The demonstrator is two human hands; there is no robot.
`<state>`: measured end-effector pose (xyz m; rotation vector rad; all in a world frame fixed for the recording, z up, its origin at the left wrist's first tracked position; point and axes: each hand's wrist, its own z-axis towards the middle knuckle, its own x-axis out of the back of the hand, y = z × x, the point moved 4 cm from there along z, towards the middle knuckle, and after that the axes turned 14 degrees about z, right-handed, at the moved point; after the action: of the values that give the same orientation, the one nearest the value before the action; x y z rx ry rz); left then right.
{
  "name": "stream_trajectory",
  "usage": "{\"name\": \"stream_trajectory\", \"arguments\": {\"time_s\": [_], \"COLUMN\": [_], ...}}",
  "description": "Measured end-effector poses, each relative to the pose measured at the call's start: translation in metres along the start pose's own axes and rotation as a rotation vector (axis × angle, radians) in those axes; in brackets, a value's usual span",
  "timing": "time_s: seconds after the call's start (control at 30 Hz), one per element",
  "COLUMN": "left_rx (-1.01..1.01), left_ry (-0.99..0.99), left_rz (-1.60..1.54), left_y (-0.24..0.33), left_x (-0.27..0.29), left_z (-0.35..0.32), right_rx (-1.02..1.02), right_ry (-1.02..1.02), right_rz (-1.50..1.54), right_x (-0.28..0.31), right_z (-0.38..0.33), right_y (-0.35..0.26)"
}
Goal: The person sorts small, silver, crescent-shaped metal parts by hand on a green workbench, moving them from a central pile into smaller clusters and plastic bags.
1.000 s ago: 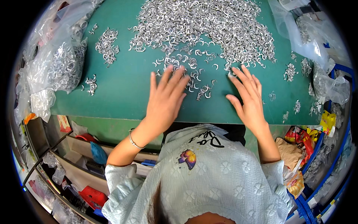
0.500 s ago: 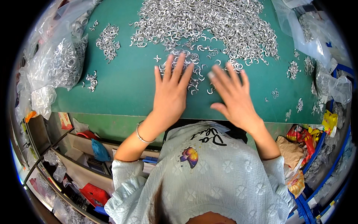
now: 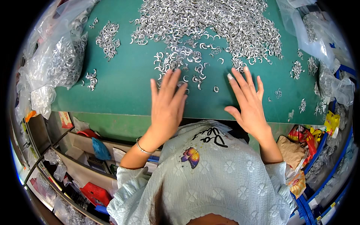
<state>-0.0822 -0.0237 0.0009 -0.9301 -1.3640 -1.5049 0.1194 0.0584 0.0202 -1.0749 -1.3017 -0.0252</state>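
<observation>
A large heap of small, curved, silver metal pieces point(image 3: 210, 20) covers the far middle of the green tabletop point(image 3: 123, 82). My left hand point(image 3: 167, 103) is open, palm down, with its fingertips at the near edge of a looser cluster of these pieces point(image 3: 176, 56). Some pieces lie partly hidden under those fingers. To the right, my right hand point(image 3: 249, 101) is also open and palm down, fingers spread, its tips by pieces at the heap's near edge. Between the hands a lone ring-like piece point(image 3: 216, 89) rests on the table. Neither hand grips anything.
Clear plastic bags of metal pieces point(image 3: 63, 60) stand at the left; more bags point(image 3: 332, 82) are at the right edge. Small piles point(image 3: 108, 39) lie left, others point(image 3: 296, 69) right. Below the table's front edge are a shelf with a red box point(image 3: 94, 193) and a blue rack point(image 3: 305, 210).
My left hand has drawn back slightly toward me and left. My right hand has moved right, away from the middle. The loose pieces near the left fingers have shifted.
</observation>
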Motion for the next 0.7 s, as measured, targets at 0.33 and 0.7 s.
{"name": "stream_trajectory", "arguments": {"time_s": [0.33,0.7], "left_rx": [0.024,0.203], "left_ry": [0.16,0.325], "left_rz": [-0.045,0.035], "left_y": [0.001,-0.01], "left_x": [0.005,0.005], "left_z": [0.018,0.03], "right_rx": [0.05,0.123], "right_ry": [0.023,0.006], "right_rz": [-0.001,0.039], "right_x": [-0.004,-0.019], "right_z": [-0.004,0.017], "right_y": [-0.008,-0.025]}}
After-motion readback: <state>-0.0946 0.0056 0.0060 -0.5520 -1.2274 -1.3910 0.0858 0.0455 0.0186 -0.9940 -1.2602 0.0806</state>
